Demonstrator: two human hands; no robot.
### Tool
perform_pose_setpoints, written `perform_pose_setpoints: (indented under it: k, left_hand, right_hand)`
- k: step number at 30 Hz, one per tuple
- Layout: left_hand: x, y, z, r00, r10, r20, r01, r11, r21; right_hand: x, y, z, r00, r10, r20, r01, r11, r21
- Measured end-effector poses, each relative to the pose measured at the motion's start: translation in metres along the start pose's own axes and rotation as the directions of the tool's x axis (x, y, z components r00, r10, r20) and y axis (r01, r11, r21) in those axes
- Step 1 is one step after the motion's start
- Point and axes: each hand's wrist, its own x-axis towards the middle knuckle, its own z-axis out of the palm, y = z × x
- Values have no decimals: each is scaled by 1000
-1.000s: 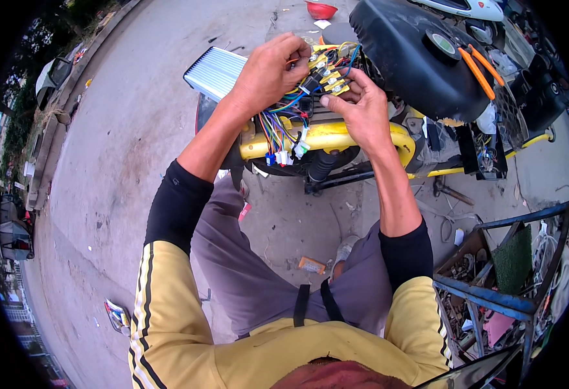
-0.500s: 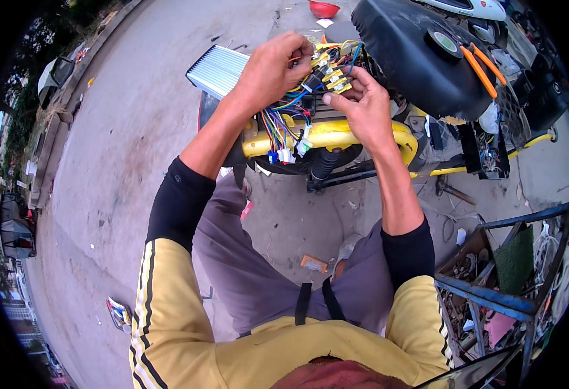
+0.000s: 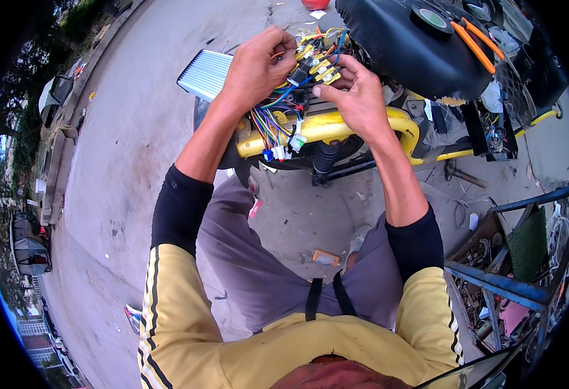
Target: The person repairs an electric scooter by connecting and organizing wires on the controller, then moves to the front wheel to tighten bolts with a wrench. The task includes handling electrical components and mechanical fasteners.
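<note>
A yellow terminal block (image 3: 324, 71) with metal screws sits amid coloured wires on top of a yellow-framed vehicle (image 3: 326, 135). My right hand (image 3: 362, 100) grips its near end, thumb on one side and fingers on the other. At the block's far left, my left hand (image 3: 258, 70) is closed in a pinch; a thin orange wire shows between its thumb and forefinger, the fingertips partly hidden. A finned silver controller box (image 3: 203, 72) lies left of that hand. Below the block hang several thin wires ending in white and blue plug connectors (image 3: 279, 152).
A black seat (image 3: 404, 48) stands raised at the right, with orange-handled pliers (image 3: 472, 47) on it. A hammer (image 3: 464, 175) lies on the ground beyond my right forearm. At the lower right is a blue metal-framed bin (image 3: 501, 283) of scrap. A small orange box (image 3: 326, 257) lies between my feet.
The whole view has shifted slightly, carrying the vehicle and hands up and left in the picture. Both hands keep nearly the same grip at the terminal block.
</note>
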Motion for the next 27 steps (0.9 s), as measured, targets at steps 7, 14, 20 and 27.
perform_pose_setpoints:
  k: [7, 14, 20, 27]
  left_hand:
    - [1, 5, 1, 999, -50, -3, 50, 999, 19]
    - [0, 6, -1, 996, -93, -3, 93, 996, -2]
    - [1, 11, 1, 998, -50, -26, 52, 997, 58]
    - [-2, 8, -1, 995, -97, -19, 97, 994, 50]
  right_hand:
    - [2, 11, -2, 1000, -3, -18, 3, 1000, -26]
    - [5, 21, -1, 999, -37, -32, 34, 993, -115]
    - [3, 16, -1, 998, -19, -66, 10, 991, -136]
    - [1, 7, 0, 997, -25, -79, 9, 979, -204]
